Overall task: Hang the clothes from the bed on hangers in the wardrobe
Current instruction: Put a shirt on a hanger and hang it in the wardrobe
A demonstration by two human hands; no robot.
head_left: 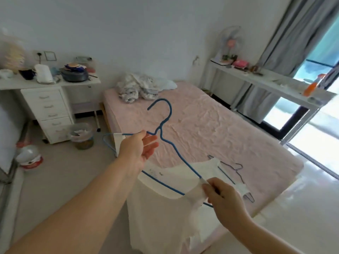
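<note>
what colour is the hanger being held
Blue; the hanger shows clearly in the head view.

You face a white wall. A cluttered white bench with drawers stands left, grey curtains hang beside a bright window right, over pale floor.

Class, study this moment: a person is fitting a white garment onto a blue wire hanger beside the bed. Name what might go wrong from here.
1. The white garment seems to sit on only one arm of the blue wire hanger; the right hand pinches that shoulder, so letting go early might let it slide off.
2. The left hand holds the hanger loosely near its neck, so it might tilt.
3. A second hanger lies on the bed under the hanging cloth and might snag.
</note>
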